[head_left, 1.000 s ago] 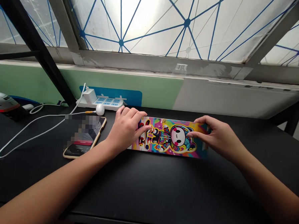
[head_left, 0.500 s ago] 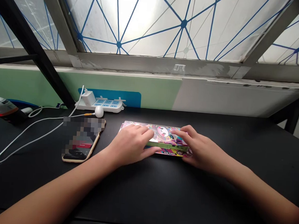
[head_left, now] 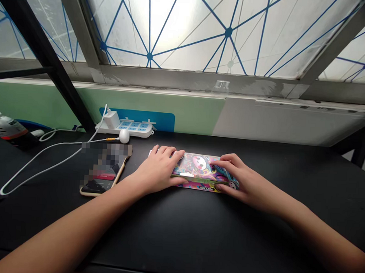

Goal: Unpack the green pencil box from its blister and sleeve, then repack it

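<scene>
on the pencil box point(head_left: 196, 170), both hands point(head_left: 157, 172) point(head_left: 244, 178) half-curled

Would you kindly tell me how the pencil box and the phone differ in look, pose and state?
The pencil box has a bright, multicoloured cartoon print, while the phone has a largely dark screen with a tan edge. The box lies lengthwise from left to right; the phone points away at a slant. The left hand and right hand hold the box, but neither holds the phone. Both lie on the black desk.
</scene>
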Tool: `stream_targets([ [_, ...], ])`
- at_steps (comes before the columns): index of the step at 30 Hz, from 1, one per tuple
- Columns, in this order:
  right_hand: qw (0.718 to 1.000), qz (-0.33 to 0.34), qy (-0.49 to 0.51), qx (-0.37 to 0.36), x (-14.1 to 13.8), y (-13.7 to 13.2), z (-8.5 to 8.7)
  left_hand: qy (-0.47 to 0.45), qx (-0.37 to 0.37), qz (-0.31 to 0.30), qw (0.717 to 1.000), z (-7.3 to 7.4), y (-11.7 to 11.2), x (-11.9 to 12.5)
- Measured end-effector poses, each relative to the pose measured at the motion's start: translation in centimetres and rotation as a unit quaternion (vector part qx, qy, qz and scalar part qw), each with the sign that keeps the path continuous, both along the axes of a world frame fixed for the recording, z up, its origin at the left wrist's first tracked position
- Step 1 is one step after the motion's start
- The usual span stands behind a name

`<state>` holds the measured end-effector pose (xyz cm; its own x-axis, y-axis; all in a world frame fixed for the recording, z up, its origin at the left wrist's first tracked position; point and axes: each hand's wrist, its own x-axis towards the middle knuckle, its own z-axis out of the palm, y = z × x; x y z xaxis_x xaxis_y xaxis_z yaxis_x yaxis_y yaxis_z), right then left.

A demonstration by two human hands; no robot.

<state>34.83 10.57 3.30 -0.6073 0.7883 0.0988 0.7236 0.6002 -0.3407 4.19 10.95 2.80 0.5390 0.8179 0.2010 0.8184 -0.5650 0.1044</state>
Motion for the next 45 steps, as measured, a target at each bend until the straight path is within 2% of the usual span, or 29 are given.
stream_targets([
  [4,0.999,-0.006,0.033,0.031,0.5,0.7,-0.7,0.019,0.061,-0.022,0.998,0.5,-0.5,0.1],
  [11,0.989,0.037,0.048,0.131,1.0,1.6,-0.8,0.008,0.157,-0.063,0.985,0.8,-1.1,0.5],
  [17,0.975,-0.035,0.079,0.203,0.8,1.4,-0.1,0.005,0.201,-0.088,0.976,0.4,-0.8,0.7],
  [20,0.974,-0.03,0.083,0.21,0.7,1.0,0.4,-0.007,0.208,-0.102,0.973,0.6,-0.8,0.5],
  [23,0.968,-0.012,0.076,0.237,0.6,0.6,1.0,-0.026,0.214,-0.077,0.974,1.3,-0.9,0.1],
  [28,0.942,0.017,0.051,0.333,0.5,0.1,1.7,-0.028,0.234,-0.024,0.971,2.7,-1.4,-0.1],
  [32,0.921,0.049,0.023,0.385,0.1,-0.4,1.9,-0.008,0.246,-0.058,0.968,2.5,-2.3,0.7],
  [36,0.917,0.07,-0.013,0.393,-0.8,-1.2,1.4,0.007,0.224,-0.089,0.97,1.9,-3.1,1.7],
  [41,0.926,0.071,-0.048,0.368,-1.8,-1.8,0.7,0.052,0.195,-0.105,0.974,2.2,-3.5,2.0],
  [45,0.933,0.085,-0.066,0.343,-2.1,-1.5,0.3,0.05,0.194,-0.106,0.974,2.2,-3.6,2.0],
])
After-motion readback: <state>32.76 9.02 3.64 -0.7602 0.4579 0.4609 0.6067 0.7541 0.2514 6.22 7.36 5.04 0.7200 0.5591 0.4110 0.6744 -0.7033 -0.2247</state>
